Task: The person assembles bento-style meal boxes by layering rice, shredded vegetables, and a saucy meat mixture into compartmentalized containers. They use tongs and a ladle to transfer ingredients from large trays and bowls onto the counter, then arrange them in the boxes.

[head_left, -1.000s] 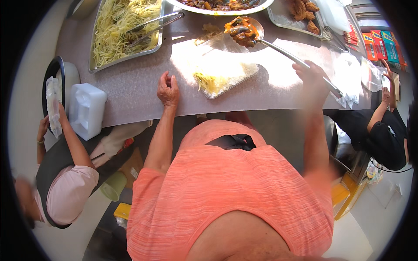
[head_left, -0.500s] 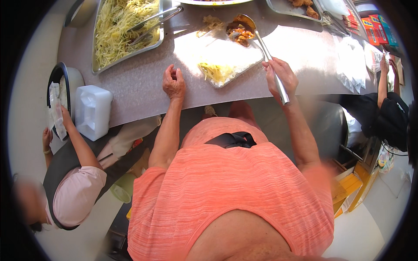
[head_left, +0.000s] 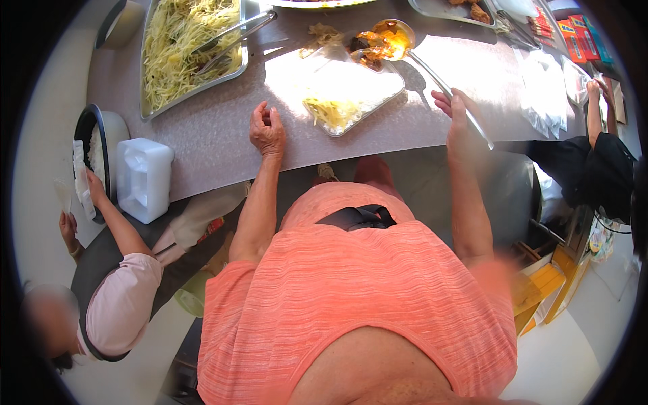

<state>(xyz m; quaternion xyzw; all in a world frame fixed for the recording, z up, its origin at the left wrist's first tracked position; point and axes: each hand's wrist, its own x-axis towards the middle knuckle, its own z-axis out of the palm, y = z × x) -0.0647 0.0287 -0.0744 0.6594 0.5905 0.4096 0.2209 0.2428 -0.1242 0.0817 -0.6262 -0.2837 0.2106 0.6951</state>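
My right hand grips the long handle of a metal serving spoon. The spoon's bowl holds orange saucy food just above the far edge of a white foam container. That container lies on the grey counter with yellow noodles in its near part. My left hand rests on the counter left of the container, fingers curled loosely, holding nothing.
A metal tray of noodles with tongs sits at the far left. A person in a pink sleeve stands at my left beside a white foam box and a rice pot. Another person is at right.
The loaded spoon has swung from the trays toward the foam container, my right hand sliding down its handle. My left hand stayed on the counter.
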